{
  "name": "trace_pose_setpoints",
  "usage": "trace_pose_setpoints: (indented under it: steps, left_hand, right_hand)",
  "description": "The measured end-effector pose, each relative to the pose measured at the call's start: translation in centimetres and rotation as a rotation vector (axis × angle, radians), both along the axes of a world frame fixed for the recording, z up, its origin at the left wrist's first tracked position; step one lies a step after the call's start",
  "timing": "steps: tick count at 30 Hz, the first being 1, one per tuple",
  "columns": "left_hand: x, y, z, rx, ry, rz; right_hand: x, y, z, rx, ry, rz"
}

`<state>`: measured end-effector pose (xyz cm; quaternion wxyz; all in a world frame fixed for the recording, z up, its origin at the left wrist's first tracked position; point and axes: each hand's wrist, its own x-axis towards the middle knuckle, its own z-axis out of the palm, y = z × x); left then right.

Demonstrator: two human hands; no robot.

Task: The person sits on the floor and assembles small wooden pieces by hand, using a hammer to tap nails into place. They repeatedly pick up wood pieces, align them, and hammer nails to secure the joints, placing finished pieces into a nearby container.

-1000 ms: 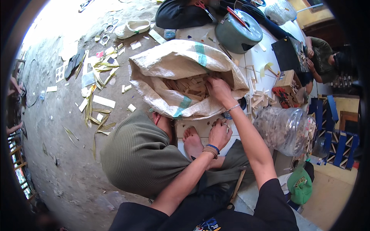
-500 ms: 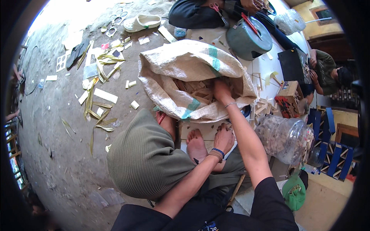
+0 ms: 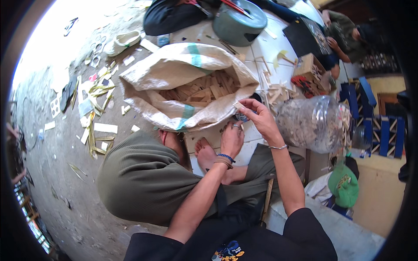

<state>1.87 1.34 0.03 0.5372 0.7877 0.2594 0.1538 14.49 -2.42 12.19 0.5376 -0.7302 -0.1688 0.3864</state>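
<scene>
A large woven white sack with green stripes lies open on the floor, filled with several small pale wooden pieces. My right hand is raised just outside the sack's mouth and pinches one small wooden piece between thumb and fingers. My left hand hangs palm down below it, over the white floor tile near my bare foot, fingers loosely curled with nothing visible in them.
A clear plastic jar full of small bits lies to the right. A grey-green pot, a small cardboard box and scattered wood scraps surround the sack. Another person sits at upper right. A green cap lies at lower right.
My right hand has come out of the sack holding a small wooden piece and moved back toward me. The left hand stayed near my foot.
</scene>
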Motion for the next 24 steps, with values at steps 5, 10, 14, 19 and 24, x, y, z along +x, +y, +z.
trace_pose_setpoints:
  steps: [5,10,14,19,24]
  left_hand:
    - [0.2,1.5,0.0,-0.240,-0.024,0.007]
    - [0.0,2.8,0.1,-0.414,0.069,0.006]
    - [-0.2,2.8,0.4,-0.407,0.076,-0.061]
    - [-0.3,2.9,1.2,-0.350,0.102,-0.166]
    - [-0.1,2.7,1.5,-0.339,0.045,-0.232]
  right_hand:
    - [-0.3,-6.7,-1.1,0.091,-0.060,-0.235]
    - [-1.5,-11.6,-3.3,0.065,0.069,-0.462]
    - [-3.5,-13.4,-5.5,0.057,0.134,-0.464]
    - [-4.5,-13.8,-7.4,0.045,0.130,-0.410]
    - [-5.2,-13.5,-7.5,0.059,0.141,-0.397]
